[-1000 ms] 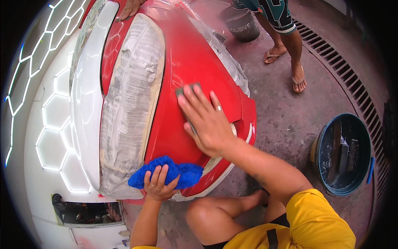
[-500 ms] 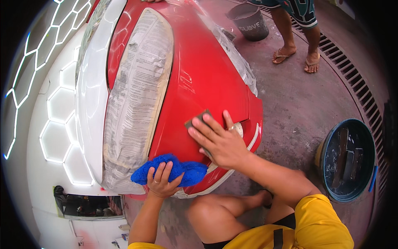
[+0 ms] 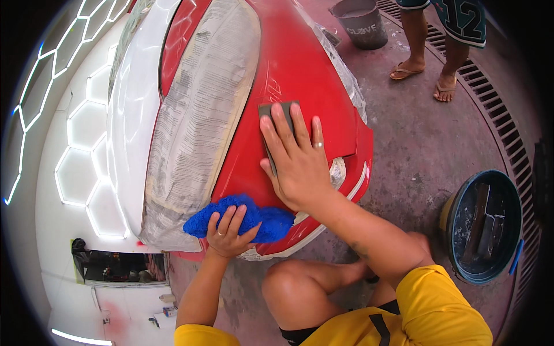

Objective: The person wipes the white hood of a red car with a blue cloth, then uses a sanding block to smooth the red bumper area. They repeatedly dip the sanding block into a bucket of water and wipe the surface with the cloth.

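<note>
My right hand [image 3: 301,167] lies with fingers spread over a grey-brown sanding pad [image 3: 265,109], pressing it flat on the red car body panel [image 3: 309,86]. Most of the pad is hidden under the fingers. Faint pale marks show on the red paint just beyond it. In my left hand [image 3: 229,235] is a fluffy blue microfibre cloth [image 3: 271,224], bunched against the panel's near lower edge. Left of both hands, a long window or lamp area is masked with printed paper [image 3: 199,115] and tape.
To the right stands a round bucket [image 3: 459,254] of water with dark blocks in it. A dark grey bucket [image 3: 362,26] is at the far right, near a person's sandalled feet [image 3: 408,69]. A drain grate [image 3: 490,106] curves along the floor.
My right hand has slid the sanding pad forward and up the red panel, its fingers now pointing more straight ahead. The left hand still holds the cloth in about the same place.
</note>
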A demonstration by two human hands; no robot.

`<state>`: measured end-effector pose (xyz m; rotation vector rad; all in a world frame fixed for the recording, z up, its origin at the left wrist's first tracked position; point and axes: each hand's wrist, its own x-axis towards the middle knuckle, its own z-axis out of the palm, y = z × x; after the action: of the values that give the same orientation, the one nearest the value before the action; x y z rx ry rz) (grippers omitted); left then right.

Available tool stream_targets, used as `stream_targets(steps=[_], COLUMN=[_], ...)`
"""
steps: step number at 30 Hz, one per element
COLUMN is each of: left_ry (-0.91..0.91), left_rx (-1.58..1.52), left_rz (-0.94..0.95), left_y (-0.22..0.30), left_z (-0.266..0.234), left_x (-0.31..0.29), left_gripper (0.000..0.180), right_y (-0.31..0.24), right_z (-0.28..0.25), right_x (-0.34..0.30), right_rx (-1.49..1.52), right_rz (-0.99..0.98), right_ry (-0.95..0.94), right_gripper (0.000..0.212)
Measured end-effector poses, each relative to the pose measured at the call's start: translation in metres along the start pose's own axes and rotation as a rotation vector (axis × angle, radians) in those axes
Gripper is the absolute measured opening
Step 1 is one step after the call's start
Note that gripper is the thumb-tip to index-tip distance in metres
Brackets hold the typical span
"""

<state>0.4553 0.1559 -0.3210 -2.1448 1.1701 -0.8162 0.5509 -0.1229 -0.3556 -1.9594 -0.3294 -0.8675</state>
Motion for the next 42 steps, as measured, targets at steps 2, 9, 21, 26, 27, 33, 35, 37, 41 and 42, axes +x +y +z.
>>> stream_targets(steps=[2, 9, 21, 26, 27, 33, 35, 37, 41, 42], left_ry=[-0.021, 0.023, 0.001, -0.026, -0.035, 0.021, 0.029, -0.008, -0.027, -0.031], left_rx=[-0.003, 0.047, 0.020, 0.005, 0.018, -0.002, -0.001, 0.027, 0.041, 0.026], left_rz=[0.005, -0.010, 0.027, 0.006, 0.010, 0.011, -0.005, -0.018, 0.005, 0.022], left_y=[-0.001, 0.002, -0.002, 0.001, -0.002, 0.001, 0.007, 0.004, -0.004, -0.005], left_z=[-0.001, 0.008, 0.003, -0.001, -0.007, 0.005, 0.015, 0.006, -0.009, -0.010], left_x=[0.002, 0.003, -0.001, -0.008, -0.011, 0.010, 0.011, -0.001, -0.001, -0.001], left_gripper=[0.030, 0.047, 0.036, 0.035, 0.034, 0.035, 0.036, 0.038, 0.034, 0.035], right_y=[0.000, 0.050, 0.087, 0.066, 0.049, 0.107, 0.126, 0.096, 0.077, 0.084], right_z=[-0.001, -0.009, -0.013, -0.009, -0.013, -0.033, -0.036, -0.011, -0.021, -0.017], right_x=[-0.050, 0.088, 0.157, 0.103, 0.063, 0.170, 0.187, 0.127, 0.016, 0.032], right_rx=[-0.026, 0.067, 0.309, 0.262, 0.215, 0.356, 0.427, 0.321, 0.220, 0.250], right_rz=[-0.105, 0.107, 0.166, 0.044, -0.028, 0.029, 0.049, 0.036, -0.038, 0.003], right_ry=[-0.156, 0.077, -0.065, -0.099, -0.124, -0.161, -0.194, -0.112, -0.202, -0.175], right_gripper=[0.068, 0.069, 0.066, 0.068, 0.068, 0.068, 0.070, 0.069, 0.069, 0.070])
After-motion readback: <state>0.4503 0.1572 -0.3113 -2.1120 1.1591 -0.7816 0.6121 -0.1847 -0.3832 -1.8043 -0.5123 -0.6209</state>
